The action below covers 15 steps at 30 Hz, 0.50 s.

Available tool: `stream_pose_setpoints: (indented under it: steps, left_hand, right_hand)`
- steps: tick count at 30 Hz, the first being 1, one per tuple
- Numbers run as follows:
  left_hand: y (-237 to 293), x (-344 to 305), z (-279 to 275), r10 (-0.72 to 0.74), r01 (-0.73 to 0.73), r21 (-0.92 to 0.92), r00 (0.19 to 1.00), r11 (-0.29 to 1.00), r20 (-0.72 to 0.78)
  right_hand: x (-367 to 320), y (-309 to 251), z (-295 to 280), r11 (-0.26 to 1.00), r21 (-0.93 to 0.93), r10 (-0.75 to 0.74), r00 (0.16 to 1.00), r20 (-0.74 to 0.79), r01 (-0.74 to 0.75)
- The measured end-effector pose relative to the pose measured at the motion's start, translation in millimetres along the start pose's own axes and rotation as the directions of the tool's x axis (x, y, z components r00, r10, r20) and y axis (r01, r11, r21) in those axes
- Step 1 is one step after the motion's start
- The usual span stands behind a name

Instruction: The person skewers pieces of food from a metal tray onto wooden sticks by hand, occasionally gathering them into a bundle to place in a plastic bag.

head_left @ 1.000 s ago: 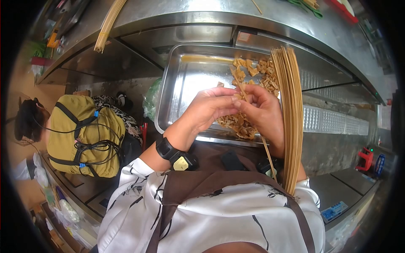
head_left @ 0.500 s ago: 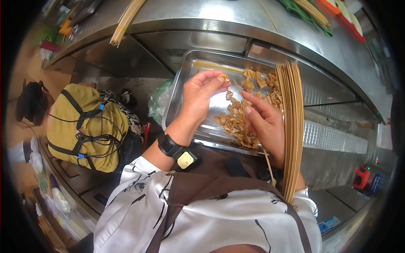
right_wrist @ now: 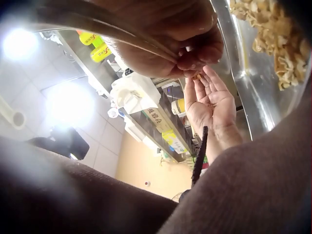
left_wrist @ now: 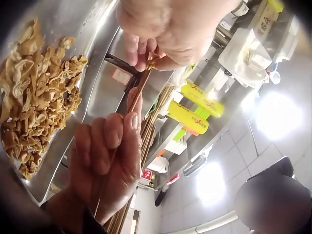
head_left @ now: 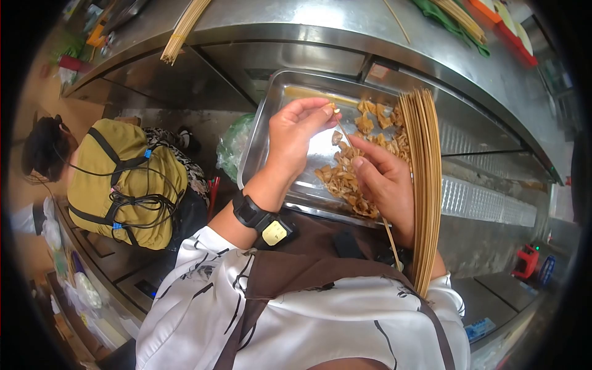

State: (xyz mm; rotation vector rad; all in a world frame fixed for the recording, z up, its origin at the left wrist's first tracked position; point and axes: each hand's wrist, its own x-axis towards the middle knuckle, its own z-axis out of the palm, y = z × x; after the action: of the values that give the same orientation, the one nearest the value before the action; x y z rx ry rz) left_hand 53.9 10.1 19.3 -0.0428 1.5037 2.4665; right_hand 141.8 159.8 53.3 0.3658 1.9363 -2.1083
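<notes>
My left hand pinches a small brown food piece between thumb and fingertips, over a metal tray. In my right hand is a thin wooden skewer, held between thumb and fingers, its tip right at that piece. The left wrist view has the skewer running up to the left fingertips. Several folded, wrinkled brown pieces lie in the tray, mostly on its right side. A thick bundle of skewers stands along the right forearm, overlapping it in the head view.
A steel counter runs behind the tray, with another skewer bundle at its left and a red tray at its right. To the left, a person in an olive garment sits near a plastic bag of greens.
The hands were together over the tray, then parted as the left hand moved left and up with a food piece. Now the skewer tip and that piece meet. The head view shifted slightly.
</notes>
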Motion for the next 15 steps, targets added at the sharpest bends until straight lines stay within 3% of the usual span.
stream_pose_setpoints:
  steps: [7, 9, 15]
  left_hand:
    - [-3.4, 6.3, -1.3, -0.063, 0.064, 0.009, 0.996, 0.998, -0.068]
    - [-4.7, 7.0, -2.6, -0.032, 0.037, 0.048, 0.996, 0.998, -0.089]
    - [-4.3, 5.9, -0.5, -0.013, 0.025, 0.103, 0.993, 0.994, -0.117]
  right_hand:
    - [2.6, 4.4, 0.6, 1.000, -0.007, 0.000, 1.000, 0.026, 0.000]
    - [3.2, 5.8, 1.1, 0.998, -0.021, -0.052, 0.999, 0.011, 0.052]
    - [3.5, 3.2, 0.8, 0.997, -0.069, -0.022, 1.000, 0.012, 0.022]
